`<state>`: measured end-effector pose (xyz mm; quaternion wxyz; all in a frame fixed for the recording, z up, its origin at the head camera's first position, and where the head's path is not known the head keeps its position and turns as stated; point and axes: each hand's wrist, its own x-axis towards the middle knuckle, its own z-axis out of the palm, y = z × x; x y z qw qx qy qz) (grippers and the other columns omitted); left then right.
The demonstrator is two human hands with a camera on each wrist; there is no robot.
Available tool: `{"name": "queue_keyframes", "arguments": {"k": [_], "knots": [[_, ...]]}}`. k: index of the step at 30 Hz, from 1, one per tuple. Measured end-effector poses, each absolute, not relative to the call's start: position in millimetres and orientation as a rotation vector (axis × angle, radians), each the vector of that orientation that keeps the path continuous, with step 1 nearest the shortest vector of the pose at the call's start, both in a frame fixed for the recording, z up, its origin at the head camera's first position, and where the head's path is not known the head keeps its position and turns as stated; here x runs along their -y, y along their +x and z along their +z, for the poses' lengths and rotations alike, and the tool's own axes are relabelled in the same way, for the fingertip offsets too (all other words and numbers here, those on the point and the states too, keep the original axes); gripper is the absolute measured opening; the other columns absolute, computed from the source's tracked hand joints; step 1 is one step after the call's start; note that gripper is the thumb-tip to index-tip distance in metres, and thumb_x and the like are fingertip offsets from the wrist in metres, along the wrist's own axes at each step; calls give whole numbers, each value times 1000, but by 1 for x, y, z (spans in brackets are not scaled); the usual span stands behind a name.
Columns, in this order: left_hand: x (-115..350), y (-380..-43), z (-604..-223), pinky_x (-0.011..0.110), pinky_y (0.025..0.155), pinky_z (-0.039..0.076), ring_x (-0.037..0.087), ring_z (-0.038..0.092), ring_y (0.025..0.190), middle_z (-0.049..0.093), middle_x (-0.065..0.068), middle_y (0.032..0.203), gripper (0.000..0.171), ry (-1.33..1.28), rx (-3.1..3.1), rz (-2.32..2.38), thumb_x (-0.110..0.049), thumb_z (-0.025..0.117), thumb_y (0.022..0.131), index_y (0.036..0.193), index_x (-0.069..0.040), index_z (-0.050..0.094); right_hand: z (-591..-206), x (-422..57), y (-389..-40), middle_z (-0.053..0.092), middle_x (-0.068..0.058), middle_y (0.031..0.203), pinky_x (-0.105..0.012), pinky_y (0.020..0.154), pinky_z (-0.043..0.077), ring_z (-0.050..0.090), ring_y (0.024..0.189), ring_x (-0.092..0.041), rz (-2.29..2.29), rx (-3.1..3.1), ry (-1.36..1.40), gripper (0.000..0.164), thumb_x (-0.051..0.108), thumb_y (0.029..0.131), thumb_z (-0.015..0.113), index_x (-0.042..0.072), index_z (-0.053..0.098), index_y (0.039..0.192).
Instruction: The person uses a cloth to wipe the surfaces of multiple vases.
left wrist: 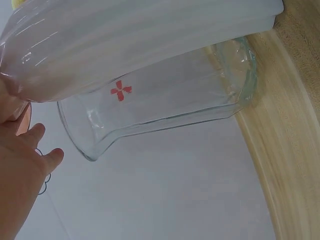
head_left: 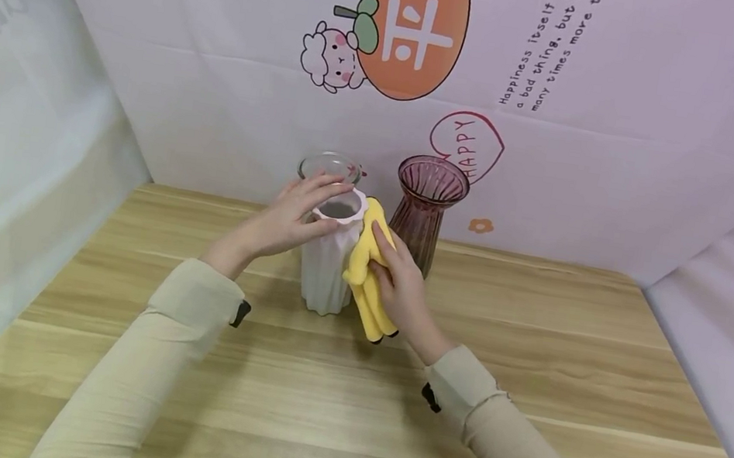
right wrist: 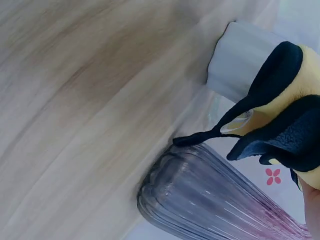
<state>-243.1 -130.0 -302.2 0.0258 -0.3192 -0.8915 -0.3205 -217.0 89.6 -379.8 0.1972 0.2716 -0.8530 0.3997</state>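
A white fluted vase (head_left: 327,274) stands upright on the wooden table. My left hand (head_left: 294,215) holds it by the top, thumb at the near side and fingers across the far rim. In my right hand (head_left: 401,273) is a yellow cloth (head_left: 367,299) with a dark edge, bunched and pressed against the vase's right side. The right wrist view shows the cloth's dark underside (right wrist: 282,135) hanging in folds beside the white vase (right wrist: 245,60).
Close behind the white vase stands a clear glass vase (left wrist: 165,107). A purple ribbed glass vase (head_left: 418,228) is just right of the cloth. A printed white backdrop (head_left: 228,115) rises along the table's far edge, and the wooden tabletop (head_left: 284,421) extends toward me.
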Motion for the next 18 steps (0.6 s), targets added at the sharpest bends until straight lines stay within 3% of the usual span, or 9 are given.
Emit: {"name": "queue_keyframes", "arguments": {"k": [3,8,15,18], "knots": [[128,-243,-303,61,118,9,39,13,147,21,15,158,73,-935,2767,-976,-61,44,90,147,-15,37,-381,-90,-216,42,-27,143,-50,101,47,50,126,-41,1121,2437,754,54,-1,91,57,0,41,143],[126,-243,-302,61,113,22,40,21,142,20,16,156,67,-873,2783,-954,-54,50,90,146,-20,40,-395,-93,-216,43,-25,143,-49,102,47,49,128,-40,1083,2542,752,56,1,92,56,2,38,145],[126,-244,-302,58,113,24,37,26,140,28,14,153,67,-862,2801,-882,-52,55,90,147,-20,38,-418,-98,-217,45,-26,142,-47,103,46,49,128,-39,930,2736,773,55,4,94,55,6,37,146],[126,-243,-302,57,116,18,36,28,140,30,14,153,66,-837,2804,-838,-48,57,91,147,-20,38,-422,-98,-216,46,-27,140,-47,101,47,50,127,-40,904,2758,772,55,5,94,56,5,38,146]]}}
